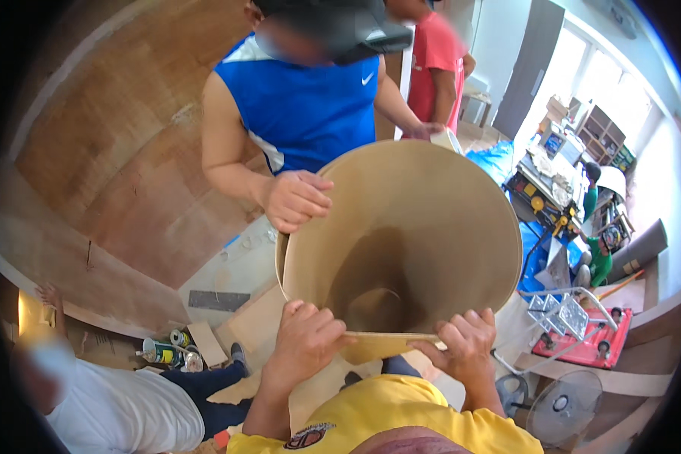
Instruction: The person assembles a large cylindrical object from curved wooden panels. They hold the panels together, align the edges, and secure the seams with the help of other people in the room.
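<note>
A large thin brown board, curled into a wide tube, stands with its round mouth toward me. My left hand grips the near rim, its fingers curled over the edge. To the right, my right hand is closed on the same rim, thumb inside and fingers over it. Between my hands the rim runs nearly straight. At the far left of the tube, the board's edges overlap, and a co-worker's hand rests there. The co-worker's other hand is behind the far rim, beside a pale round object.
A co-worker in a blue sleeveless shirt faces me; another person in white is low at the left. Curved wood panelling stands left. At right are a red wheeled platform, a folding step stool and a fan. Paint cans lie left.
</note>
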### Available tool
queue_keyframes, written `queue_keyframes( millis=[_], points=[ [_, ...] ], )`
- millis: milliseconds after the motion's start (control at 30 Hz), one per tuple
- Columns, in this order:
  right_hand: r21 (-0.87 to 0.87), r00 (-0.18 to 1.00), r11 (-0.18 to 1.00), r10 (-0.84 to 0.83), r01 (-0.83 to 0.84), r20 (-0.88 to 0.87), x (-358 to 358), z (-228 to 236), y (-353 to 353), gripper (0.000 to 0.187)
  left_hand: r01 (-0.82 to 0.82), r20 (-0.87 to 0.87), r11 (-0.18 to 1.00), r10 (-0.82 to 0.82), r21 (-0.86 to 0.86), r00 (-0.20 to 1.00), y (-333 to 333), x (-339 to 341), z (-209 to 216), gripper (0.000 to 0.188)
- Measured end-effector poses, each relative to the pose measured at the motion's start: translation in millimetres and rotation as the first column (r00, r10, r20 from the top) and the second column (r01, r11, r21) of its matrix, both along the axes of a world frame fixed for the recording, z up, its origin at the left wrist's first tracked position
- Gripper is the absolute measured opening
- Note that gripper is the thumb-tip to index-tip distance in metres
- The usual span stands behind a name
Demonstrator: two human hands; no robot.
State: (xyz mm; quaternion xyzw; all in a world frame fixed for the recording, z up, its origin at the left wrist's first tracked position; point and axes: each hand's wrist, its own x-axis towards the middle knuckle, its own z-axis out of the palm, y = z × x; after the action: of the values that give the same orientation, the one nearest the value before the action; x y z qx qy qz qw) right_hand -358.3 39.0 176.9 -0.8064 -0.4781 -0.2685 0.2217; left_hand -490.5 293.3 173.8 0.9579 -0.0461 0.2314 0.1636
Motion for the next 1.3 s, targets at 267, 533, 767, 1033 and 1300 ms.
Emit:
queue_keyframes(
  millis=[267,533,767,1033,1300],
  points=[
    [-0.028,1.000,1.000,0.002,-0.003,-0.027,0.1,7.3,4.9,0.038,-0.049,0.005,0.999,0.049,0.025,0.999,-2.8,-6.2,2.6,0.028],
    [-0.025,0.997,0.997,0.065,-0.066,-0.045,-5.5,2.1,5.2,0.038,-0.086,0.037,0.996,0.087,-0.030,0.995,-6.4,-16.9,-4.0,0.027],
    [0.017,0.997,0.997,0.078,-0.078,-0.004,0.8,-16.6,-4.6,0.041,-0.090,0.047,0.996,0.089,0.018,0.995,-13.3,-11.9,-11.0,0.030],
    [0.025,0.998,0.998,0.063,-0.062,-0.018,11.3,-23.6,-16.3,0.037,-0.057,0.030,0.997,0.055,0.058,0.998,-15.9,9.5,-18.6,0.030],
    [0.033,0.998,0.998,0.055,-0.054,-0.009,6.2,-29.0,-12.3,0.041,-0.040,0.062,0.999,0.039,0.016,0.997,-13.0,4.5,-25.2,0.033]
  ],
)
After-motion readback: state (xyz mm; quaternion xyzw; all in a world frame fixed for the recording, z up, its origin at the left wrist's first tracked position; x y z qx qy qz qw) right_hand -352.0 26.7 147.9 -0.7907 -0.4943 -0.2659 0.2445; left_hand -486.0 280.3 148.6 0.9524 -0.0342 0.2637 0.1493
